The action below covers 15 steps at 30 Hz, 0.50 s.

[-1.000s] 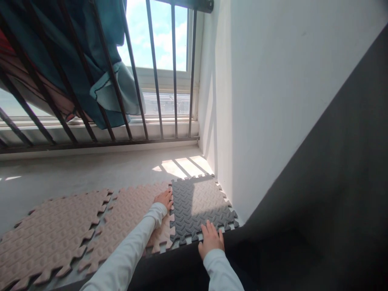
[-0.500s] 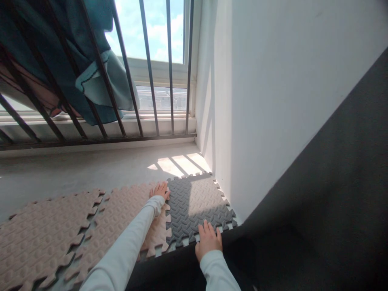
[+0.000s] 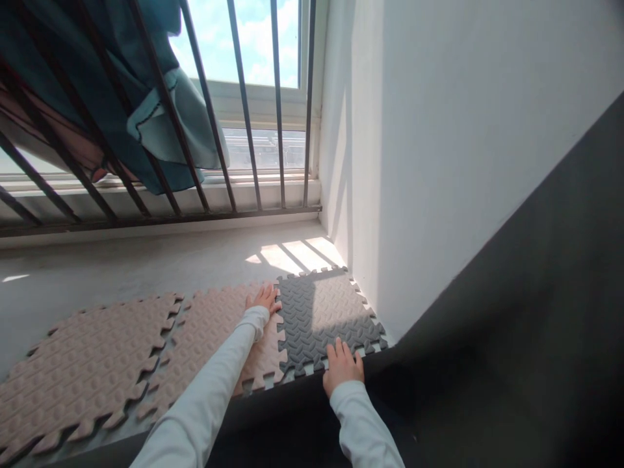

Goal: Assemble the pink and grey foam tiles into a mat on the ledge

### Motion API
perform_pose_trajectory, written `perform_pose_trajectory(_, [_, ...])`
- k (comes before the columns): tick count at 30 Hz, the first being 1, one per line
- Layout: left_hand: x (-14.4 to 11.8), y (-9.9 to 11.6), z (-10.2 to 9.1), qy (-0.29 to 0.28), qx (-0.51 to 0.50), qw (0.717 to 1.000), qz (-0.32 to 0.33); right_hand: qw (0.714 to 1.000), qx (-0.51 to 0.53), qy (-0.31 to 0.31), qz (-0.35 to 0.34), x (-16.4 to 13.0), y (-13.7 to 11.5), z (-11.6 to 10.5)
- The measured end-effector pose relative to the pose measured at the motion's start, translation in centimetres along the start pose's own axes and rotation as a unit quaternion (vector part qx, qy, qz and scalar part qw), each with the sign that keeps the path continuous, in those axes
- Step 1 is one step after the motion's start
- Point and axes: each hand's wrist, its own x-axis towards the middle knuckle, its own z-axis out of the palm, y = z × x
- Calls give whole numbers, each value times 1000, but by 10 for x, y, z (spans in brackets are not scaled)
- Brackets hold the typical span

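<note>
the right side is being filled by a white wall [image 3: 439, 130], and the back is being taken up by a window [image 3: 260, 45] behind a dark railing [image 3: 277, 97], with a hanging cloth [image 3: 195, 130] being lit at the left. a pale ledge [image 3: 121, 266] is being covered along its near part by three toothed foam mats in a row. the left pink mat [image 3: 97, 357] is being parted from the middle pink mat [image 3: 209, 325] by a slanting gap, so that seam is being left unjoined. at the right end, the grey mat [image 3: 316, 312] is being set against the middle pink mat; their teeth are being held close, though whether they are fully locked cannot be told. by judgement, the row is being shown as mostly laid, with the pink-to-pink gap being left to close.

the grey mat's right edge is being bordered closely by the wall, and its near teeth are being lined up along the ledge's front drop, so little room is being left on those sides; more is being offered behind, toward the railing.

the left hand [image 3: 263, 299] is being rested on the middle pink mat beside the seam, fingers spread, nothing being gripped. the right hand [image 3: 344, 367] is being laid over the grey mat's near edge, fingers fanned wide, with no grip being shown.
</note>
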Motion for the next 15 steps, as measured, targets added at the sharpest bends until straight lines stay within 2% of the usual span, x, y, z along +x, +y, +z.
perform_pose_trajectory(5, [-15, 13, 6, -41, 5, 999, -4, 1000, 3, -16, 2, -1, 0, -2])
perform_pose_trajectory(7, [-23, 16, 12, -39, 12, 999, -14, 1000, 6, -18, 2, -1, 0, -3])
perform_pose_trajectory(12, [-43, 23, 22, 4, 14, 1000, -24, 1000, 0, -20, 0, -1, -1, -3])
perform_pose_trajectory(15, [-57, 30, 27, 44, 33, 998, -1, 1000, -6, -25, 0, -1, -1, -3])
